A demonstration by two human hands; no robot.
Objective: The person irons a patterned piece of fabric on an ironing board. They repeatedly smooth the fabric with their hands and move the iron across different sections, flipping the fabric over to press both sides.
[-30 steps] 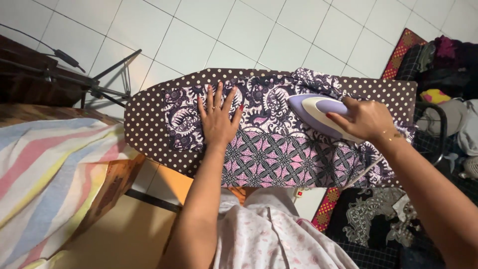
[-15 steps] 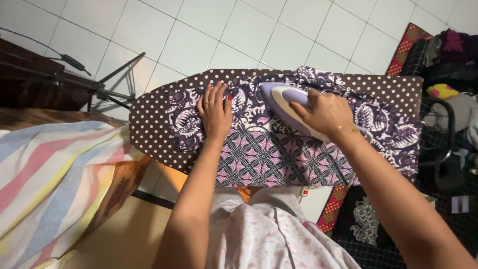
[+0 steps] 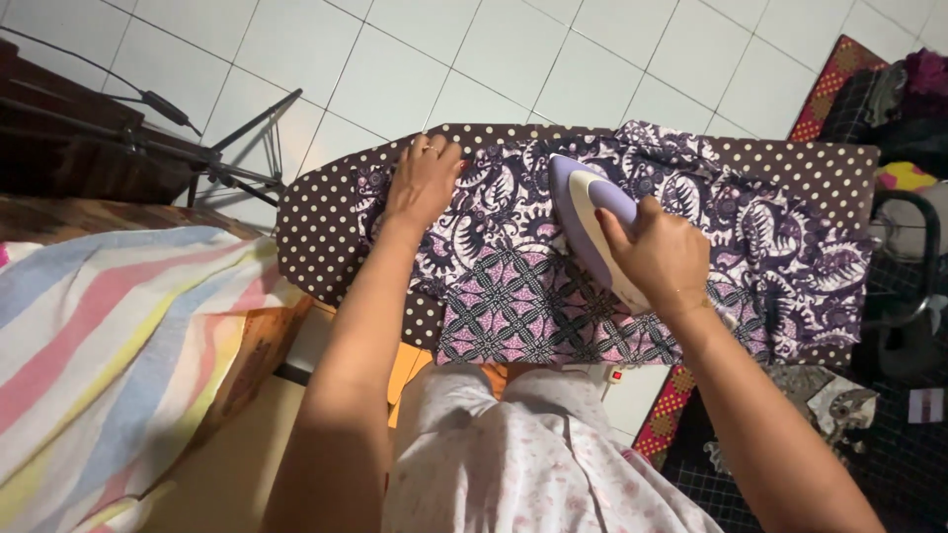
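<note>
Clamped around the handle of a lilac-and-cream iron (image 3: 591,229), the right hand (image 3: 660,252) has its wrist bent and forearm sloping back toward the body, the iron's smooth pointed sole resting flat on a purple patterned cloth (image 3: 513,286). Left of that grip, the left hand (image 3: 423,181) lies palm-down with fingers together, pressing the soft cloth near its far edge, arm stretched straight. Beneath both, a brown ironing board (image 3: 316,232) with white dots shows its rounded end beyond the left hand, over glossy white floor tiles (image 3: 474,59).
</note>
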